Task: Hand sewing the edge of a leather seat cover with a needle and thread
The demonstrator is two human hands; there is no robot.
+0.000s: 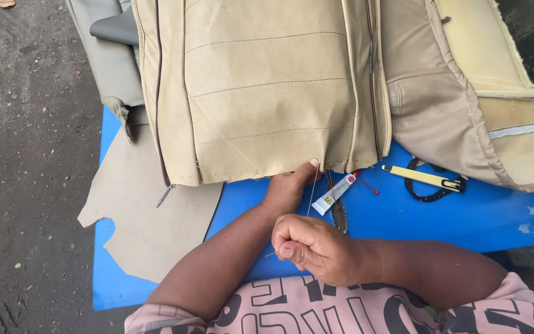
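the left hand (pixel 288 188) presses its thumb onto the beige seat cover (pixel 261 93) hem, pinning it steady. just below it, the right hand (pixel 316 247) has fingers pinched together on a needle (pixel 272 253), drawing thread (pixel 312 192) taut. a small glue tube (pixel 335 193) lies beside.

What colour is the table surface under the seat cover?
Bright blue table, with some worn pale spots; the head view shows it.

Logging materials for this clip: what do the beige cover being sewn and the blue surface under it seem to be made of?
The beige cover looks like faux or real leather: a smooth, faintly grained face with stitched seam lines; which one I cannot tell. The blue surface looks like painted board, matte, with white scuffs at its right edge. The left hand presses the cover's hem; the right hand pinches a needle.
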